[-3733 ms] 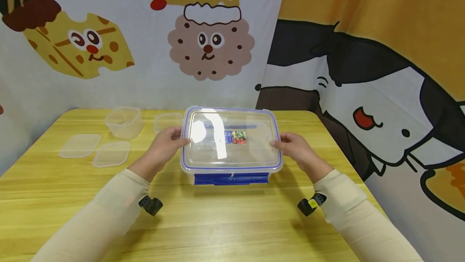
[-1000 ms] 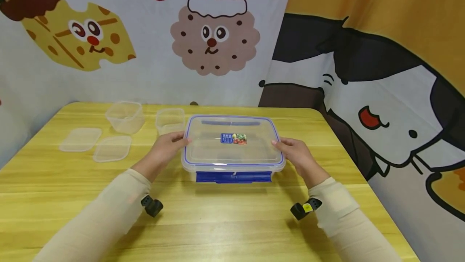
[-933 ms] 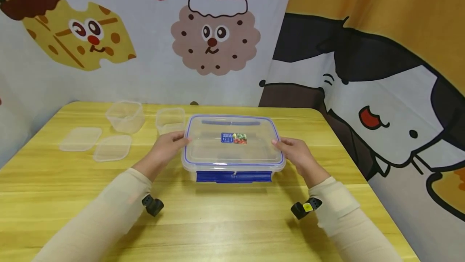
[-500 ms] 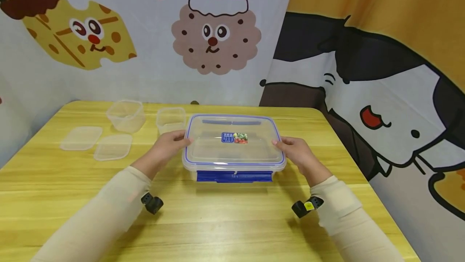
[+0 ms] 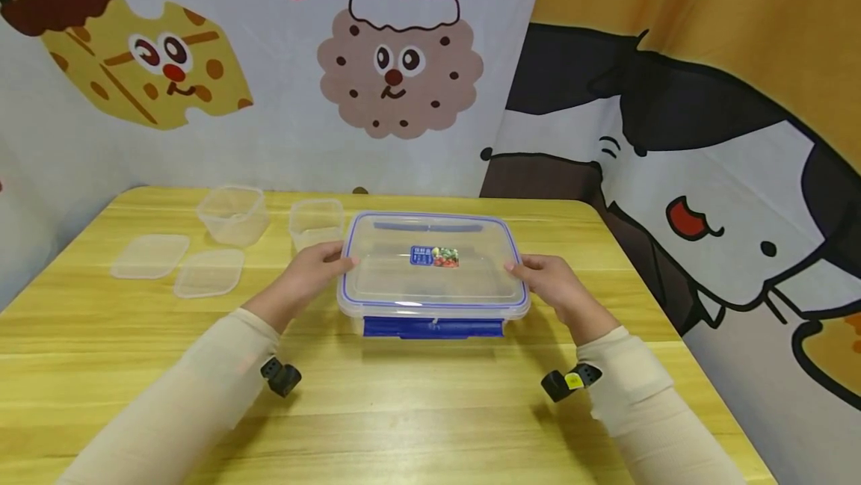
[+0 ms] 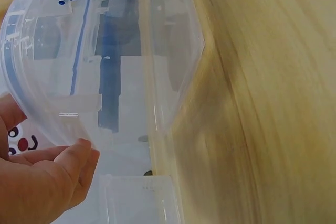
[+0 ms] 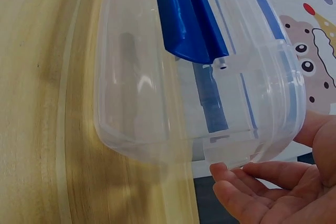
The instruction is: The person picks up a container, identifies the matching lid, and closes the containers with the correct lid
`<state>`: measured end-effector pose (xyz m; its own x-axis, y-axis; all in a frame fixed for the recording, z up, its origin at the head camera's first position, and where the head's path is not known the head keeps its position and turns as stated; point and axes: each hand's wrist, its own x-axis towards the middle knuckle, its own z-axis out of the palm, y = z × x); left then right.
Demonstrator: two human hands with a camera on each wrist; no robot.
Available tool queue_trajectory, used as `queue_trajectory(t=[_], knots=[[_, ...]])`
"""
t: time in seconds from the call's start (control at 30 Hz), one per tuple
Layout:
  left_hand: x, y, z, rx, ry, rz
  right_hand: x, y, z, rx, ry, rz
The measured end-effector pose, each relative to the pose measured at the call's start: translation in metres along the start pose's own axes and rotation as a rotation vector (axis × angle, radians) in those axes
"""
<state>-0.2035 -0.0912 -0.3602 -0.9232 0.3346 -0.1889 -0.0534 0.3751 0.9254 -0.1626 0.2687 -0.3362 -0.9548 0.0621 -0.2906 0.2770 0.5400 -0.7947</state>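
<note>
A large clear plastic food storage box (image 5: 430, 287) is at the middle of the table, lid on. The lid has a blue seal line and a printed fruit-and-vegetable label (image 5: 433, 256). A blue latch (image 5: 433, 327) shows along the front side. My left hand (image 5: 306, 272) grips the box's left end, thumb on the lid edge, fingers beneath the rim. At the opposite end my right hand (image 5: 554, 283) holds it the same way. In the right wrist view, the curled fingers (image 7: 247, 190) are at the end wall under the rim. The box looks see-through with nothing visible inside.
Two small clear tubs, one at the back left (image 5: 234, 220) and one just behind my left hand (image 5: 316, 220), stand on the wooden table (image 5: 430, 410). Two flat clear lids (image 5: 149, 257) lie at left. A cartoon-printed curtain (image 5: 403, 164) hangs behind the table.
Since the oldest frame, the box's far edge has come down and the glare has left its lid. Over the last second, hands and box hardly move.
</note>
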Motion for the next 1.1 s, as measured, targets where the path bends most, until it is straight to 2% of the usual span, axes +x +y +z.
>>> queue_trajectory(t=[0.43,0.67,0.77,0.97,1.1], knots=[[0.0013,-0.0048,0.0002,-0.043,0.037,-0.032,0.0017,-0.0013,0.0051,-0.004,0.029,0.019],[0.0003,-0.0069,-0.0005,-0.073,0.022,0.015,0.0022,-0.002,0.0035,-0.005,0.025,0.007],[-0.0009,-0.0055,-0.001,-0.058,0.009,0.028,0.0025,-0.0021,0.0023,-0.001,0.018,0.005],[-0.0008,-0.0007,-0.0025,0.025,0.021,0.002,0.0032,-0.0018,0.0012,0.001,0.021,0.021],[0.0007,0.0005,-0.0024,0.039,0.033,-0.012,0.0045,-0.0012,0.0011,0.006,0.022,0.019]])
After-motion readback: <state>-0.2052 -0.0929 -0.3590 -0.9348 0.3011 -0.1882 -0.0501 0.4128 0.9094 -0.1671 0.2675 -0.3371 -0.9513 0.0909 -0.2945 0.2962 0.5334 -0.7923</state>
